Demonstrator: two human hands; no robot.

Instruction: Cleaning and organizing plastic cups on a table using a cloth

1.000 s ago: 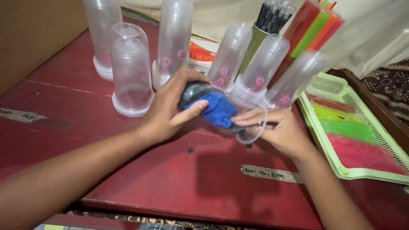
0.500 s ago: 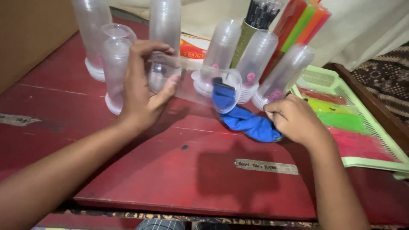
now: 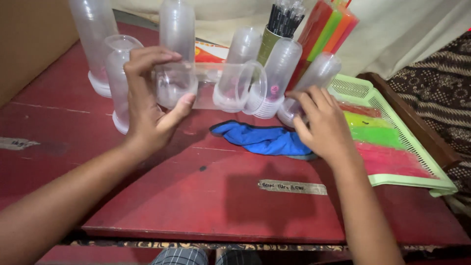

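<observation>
A clear bottle (image 3: pixel 211 88) is held on its side above the red table (image 3: pixel 196 196), gripped at its closed end by the left hand (image 3: pixel 149 105). The fingers (image 3: pixel 147 56) are curled over the top of it and the thumb is pressed in from below, so the grasp is firm. The bottle's open mouth is turned toward the right.

The right hand (image 3: pixel 321 125) is lowered at the end of a blue cloth (image 3: pixel 262 140); its fingers are bent loosely and spread, and its underside is against the cloth. Whether the cloth is actually pinched cannot be told from here. The cloth is left lying flat on the table, just below the held bottle and apart from it.

Behind both hands, more clear bottles (image 3: pixel 282 73) are stood mouth-down in a cluster. A cup of dark pens (image 3: pixel 284 19) and a bundle of coloured strips (image 3: pixel 328 29) are seen farther back. A pale green tray (image 3: pixel 392 127) with coloured sheets is set at the right, just beside the right hand.
</observation>
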